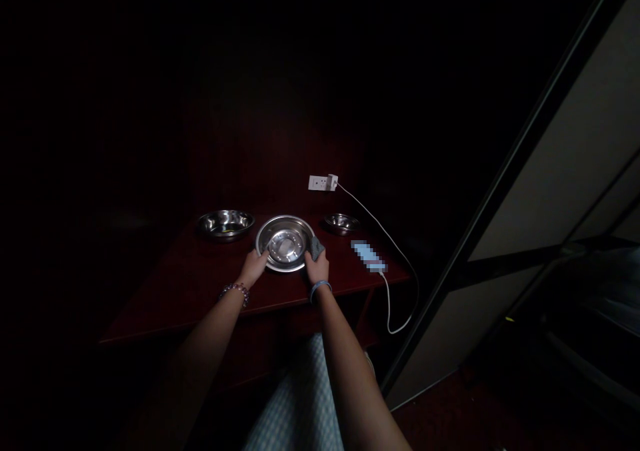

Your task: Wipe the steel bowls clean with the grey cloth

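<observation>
A round steel plate [285, 244] is tilted up on a dark red wooden table [200, 291], its inside facing me. My left hand [256, 267] grips the plate's left rim, fingers closed on it. My right hand [317, 265] is closed on a small grey cloth [315, 245] pressed against the plate's right rim. A beaded bracelet sits on my left wrist and a light blue band on my right wrist.
A steel bowl [225, 223] stands to the left of the plate and a smaller steel bowl [342, 223] to the right. A phone [368, 256] lies near the table's right edge, its white cable running to a wall socket [323, 183]. A sliding panel [550, 171] stands at right. The room is very dark.
</observation>
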`<move>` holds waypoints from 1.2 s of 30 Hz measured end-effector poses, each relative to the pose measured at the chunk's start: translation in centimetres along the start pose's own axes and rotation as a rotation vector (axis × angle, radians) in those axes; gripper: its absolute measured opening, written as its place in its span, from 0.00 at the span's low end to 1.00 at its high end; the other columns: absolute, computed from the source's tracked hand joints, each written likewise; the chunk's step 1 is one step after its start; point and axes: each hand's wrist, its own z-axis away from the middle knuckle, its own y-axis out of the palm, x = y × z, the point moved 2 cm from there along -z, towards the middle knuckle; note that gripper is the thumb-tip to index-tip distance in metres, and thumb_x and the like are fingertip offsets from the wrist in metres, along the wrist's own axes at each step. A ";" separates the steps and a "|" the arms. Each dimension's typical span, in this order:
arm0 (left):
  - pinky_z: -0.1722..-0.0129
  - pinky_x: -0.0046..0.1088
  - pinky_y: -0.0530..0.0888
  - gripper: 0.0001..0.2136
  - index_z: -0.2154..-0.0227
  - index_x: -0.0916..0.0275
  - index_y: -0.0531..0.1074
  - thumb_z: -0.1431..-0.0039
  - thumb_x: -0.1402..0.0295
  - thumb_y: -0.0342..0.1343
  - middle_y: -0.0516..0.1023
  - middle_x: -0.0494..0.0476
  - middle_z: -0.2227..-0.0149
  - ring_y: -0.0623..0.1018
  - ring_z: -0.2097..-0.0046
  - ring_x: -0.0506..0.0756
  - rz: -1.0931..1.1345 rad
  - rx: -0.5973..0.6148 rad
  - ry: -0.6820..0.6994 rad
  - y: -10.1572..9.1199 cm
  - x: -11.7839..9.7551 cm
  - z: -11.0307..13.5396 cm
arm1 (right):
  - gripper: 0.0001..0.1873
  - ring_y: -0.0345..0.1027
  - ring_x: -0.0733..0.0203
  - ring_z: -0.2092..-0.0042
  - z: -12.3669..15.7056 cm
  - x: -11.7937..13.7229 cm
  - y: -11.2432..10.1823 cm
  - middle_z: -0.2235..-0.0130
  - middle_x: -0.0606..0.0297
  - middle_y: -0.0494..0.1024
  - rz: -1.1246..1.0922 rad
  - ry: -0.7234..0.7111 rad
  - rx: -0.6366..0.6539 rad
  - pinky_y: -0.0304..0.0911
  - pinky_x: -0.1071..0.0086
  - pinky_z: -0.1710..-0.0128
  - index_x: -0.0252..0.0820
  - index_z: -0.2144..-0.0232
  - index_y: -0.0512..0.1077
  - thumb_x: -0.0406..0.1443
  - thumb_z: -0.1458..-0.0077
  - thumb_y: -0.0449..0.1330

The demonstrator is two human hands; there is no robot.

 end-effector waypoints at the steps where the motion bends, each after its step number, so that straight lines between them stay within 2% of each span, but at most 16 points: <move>1: 0.64 0.29 0.75 0.11 0.65 0.67 0.75 0.45 0.70 0.50 0.81 0.60 0.70 0.80 0.61 0.59 0.001 0.001 0.004 0.0 0.0 0.0 | 0.20 0.74 0.56 0.55 0.0 0.1 0.0 0.56 0.55 0.79 0.001 -0.005 0.002 0.65 0.68 0.55 0.41 0.51 0.66 0.41 0.45 0.56; 7: 0.60 0.34 0.75 0.11 0.65 0.68 0.75 0.45 0.69 0.49 0.81 0.63 0.67 0.80 0.60 0.60 -0.028 0.001 0.034 0.1 0.5 -0.3 | 0.22 0.75 0.54 0.56 0.1 0.1 0.0 0.56 0.54 0.79 0.064 -0.002 -0.004 0.66 0.66 0.56 0.41 0.49 0.63 0.43 0.44 0.55; 14: 0.51 0.36 0.73 0.14 0.61 0.66 0.76 0.48 0.69 0.52 0.81 0.68 0.59 0.79 0.52 0.64 -0.027 -0.015 0.098 0.2 1.3 -0.9 | 0.24 0.74 0.55 0.56 -0.4 -0.3 0.3 0.54 0.56 0.78 0.100 -0.032 0.008 0.65 0.66 0.54 0.43 0.43 0.59 0.42 0.40 0.50; 20: 0.48 0.37 0.71 0.15 0.57 0.69 0.74 0.44 0.70 0.49 0.80 0.68 0.55 0.78 0.50 0.62 -0.062 -0.021 0.125 0.2 0.9 -0.7 | 0.22 0.74 0.56 0.56 -0.4 -0.6 0.4 0.55 0.57 0.78 0.072 -0.039 -0.004 0.65 0.66 0.54 0.44 0.44 0.61 0.41 0.41 0.51; 27: 0.54 0.34 0.74 0.12 0.59 0.69 0.73 0.43 0.70 0.50 0.81 0.66 0.58 0.80 0.56 0.59 -0.082 -0.012 0.082 0.1 0.6 -0.6 | 0.21 0.74 0.56 0.55 -0.3 -0.6 0.4 0.55 0.58 0.78 0.032 -0.066 -0.024 0.65 0.67 0.54 0.44 0.46 0.62 0.39 0.42 0.52; 33: 0.68 0.29 0.75 0.11 0.60 0.68 0.73 0.43 0.70 0.51 0.80 0.62 0.66 0.79 0.67 0.56 -0.037 -0.004 0.045 0.1 0.5 -0.4 | 0.24 0.73 0.54 0.54 -0.1 -0.6 0.3 0.54 0.55 0.77 0.040 -0.046 0.002 0.64 0.65 0.53 0.43 0.45 0.61 0.40 0.43 0.54; 36: 0.75 0.26 0.72 0.11 0.61 0.68 0.73 0.43 0.70 0.50 0.79 0.60 0.69 0.76 0.73 0.53 -0.036 0.004 0.037 0.0 0.6 -0.4 | 0.27 0.70 0.54 0.51 -0.1 -0.3 0.2 0.50 0.53 0.74 0.053 -0.096 -0.025 0.63 0.64 0.50 0.41 0.42 0.58 0.38 0.44 0.53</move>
